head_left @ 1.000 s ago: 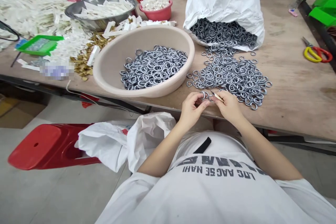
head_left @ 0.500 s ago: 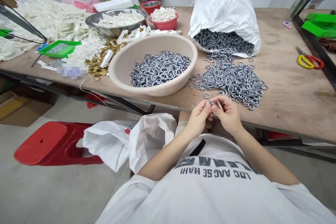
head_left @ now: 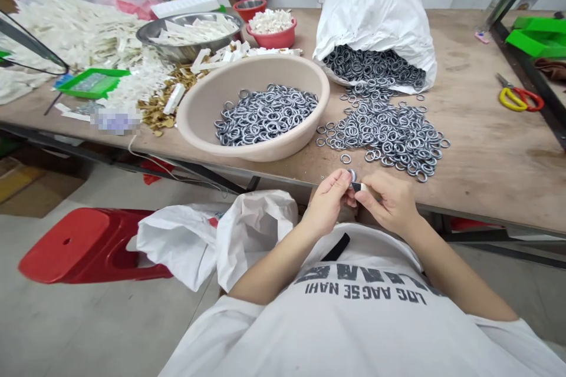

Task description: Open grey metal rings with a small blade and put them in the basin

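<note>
My left hand [head_left: 327, 201] pinches a grey metal ring [head_left: 352, 175] between thumb and fingertips, just over the front edge of the wooden table [head_left: 481, 147]. My right hand [head_left: 390, 203] holds a small tool with a dark tip and a cream body [head_left: 360, 187], which is partly hidden by my fingers and touches or nearly touches the ring. A loose pile of similar rings [head_left: 384, 135] lies just beyond my hands. A single ring [head_left: 345, 158] sits apart, near my fingers.
A beige basin [head_left: 194, 129] holds more rings. Rings spill from a white sack [head_left: 375, 6]. Farther left are a steel bowl [head_left: 154, 50], a red bowl [head_left: 272, 34], white plastic pieces and a green tray [head_left: 92, 82]. Scissors [head_left: 517, 97] lie right. A red stool [head_left: 66, 259] and white bag [head_left: 212, 241] sit below.
My hands have drawn slightly apart and lower. The ring now stands at the left fingertips, and the tool lies more level against it. The view has shifted slightly since the earliest frame.
</note>
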A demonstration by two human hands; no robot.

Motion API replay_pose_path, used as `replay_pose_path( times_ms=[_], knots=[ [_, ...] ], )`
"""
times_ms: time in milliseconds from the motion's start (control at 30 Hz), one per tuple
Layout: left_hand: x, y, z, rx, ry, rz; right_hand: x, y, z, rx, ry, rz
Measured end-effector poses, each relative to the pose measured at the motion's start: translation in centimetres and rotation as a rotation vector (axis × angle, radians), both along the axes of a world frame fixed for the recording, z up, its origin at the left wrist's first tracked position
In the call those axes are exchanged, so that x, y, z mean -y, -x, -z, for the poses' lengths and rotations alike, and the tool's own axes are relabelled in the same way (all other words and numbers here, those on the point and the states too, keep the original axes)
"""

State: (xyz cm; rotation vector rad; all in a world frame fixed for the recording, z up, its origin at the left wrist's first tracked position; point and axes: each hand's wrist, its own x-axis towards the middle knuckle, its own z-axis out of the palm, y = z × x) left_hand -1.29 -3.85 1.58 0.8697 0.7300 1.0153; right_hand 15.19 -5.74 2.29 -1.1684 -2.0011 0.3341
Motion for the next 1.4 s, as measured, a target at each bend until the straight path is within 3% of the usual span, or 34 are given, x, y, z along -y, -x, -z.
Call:
replay_pose_path(
  times_ms=[133, 233, 367, 467, 567, 667, 733, 867, 1033, 1100, 1233, 1300, 1400],
  knots=[
    [-0.4, -0.2, -0.3, -0.017, -0.014, 0.053, 0.1, -0.2, -0.6, 0.055, -0.016, 0.009],
    [0.0, 0.0, -0.7, -0.054, -0.052, 0.119, -0.6, -0.9, -0.5, 0.037, 0.056, 0.022],
    [0.6, 0.8, -0.6, -0.104, -0.114, 0.311, -3.2, -2.1, 0.3, -0.129, 0.165, 0.295],
    [-0.4, 1.8, 0.1, -0.036, -0.063, 0.12, -5.1, -1.5, 0.8, -0.032, 0.184, 0.3],
    [-2.0, 2.8, 0.9, 0.002, -0.016, -0.078, -6.5, 0.6, 1.2, 0.294, 0.207, 0.259],
    [-3.0, 3.7, 1.5, 0.037, 0.034, -0.195, -7.5, 2.3, 1.9, 0.525, 0.256, 0.295],
    [-3.1, 4.0, 1.7, 0.073, 0.087, -0.234, -8.0, 2.6, 2.3, 0.551, 0.289, 0.32],
    [-3.0, 3.5, 2.2, 0.098, 0.105, -0.206, -7.5, 1.5, 2.4, 0.275, 0.326, 0.233],
    [-3.0, 1.8, 2.3, -0.185, -0.17, -0.169, -5.2, 0.5, 1.1, -0.268, 0.617, -0.083],
    [-2.8, 1.4, 2.0, -0.322, -0.278, -0.151, -4.6, 0.9, 0.7, -0.349, 0.663, -0.117],
    [-2.1, 1.5, 1.4, -0.498, -0.408, -0.193, -4.1, 2.5, 0.6, -0.513, 0.611, -0.081],
    [-1.8, 1.4, 1.6, -0.458, -0.348, -0.208, -3.8, 3.2, 0.8, -0.616, 0.587, -0.067],
    [-1.4, 0.9, 2.2, -0.247, -0.137, -0.227, -3.1, 3.6, 1.1, -0.629, 0.504, -0.065]
  ],
)
